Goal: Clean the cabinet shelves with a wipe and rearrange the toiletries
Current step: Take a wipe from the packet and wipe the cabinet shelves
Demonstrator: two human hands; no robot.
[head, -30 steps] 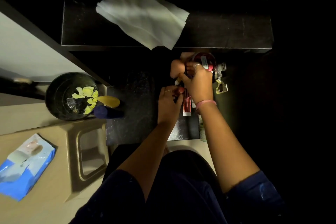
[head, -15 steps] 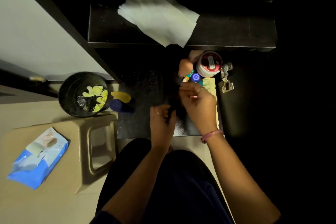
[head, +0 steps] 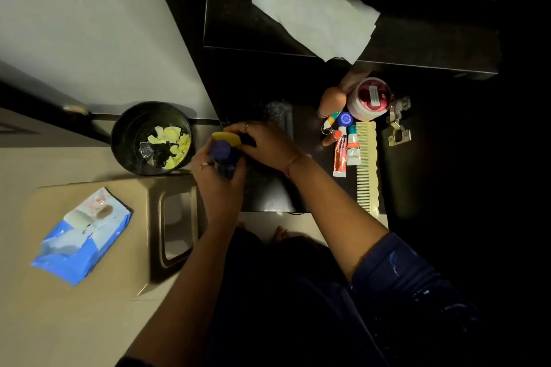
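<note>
While the white wipe (head: 316,18) lies draped over the front edge of the upper shelf (head: 432,45), both hands work at the left end of the lower shelf (head: 268,194). The left hand (head: 216,179) curls round a blue-capped bottle (head: 222,152), which stands roughly upright with its cap toward the camera. The right hand (head: 265,143) grasps a yellow-capped container (head: 226,138) just behind that bottle; how it lies cannot be told. Well to the right of the blue-capped bottle, a red tube (head: 340,155) and a white tube (head: 353,147) lie side by side, caps pointing toward the cabinet's back. Just right of them a pale comb (head: 367,167) lies parallel, its long axis running front to back. A red-lidded jar (head: 371,98) stands behind them. Left of the bottle sit a dark bin (head: 125,140) and a blue wipes pack (head: 80,235).
</note>
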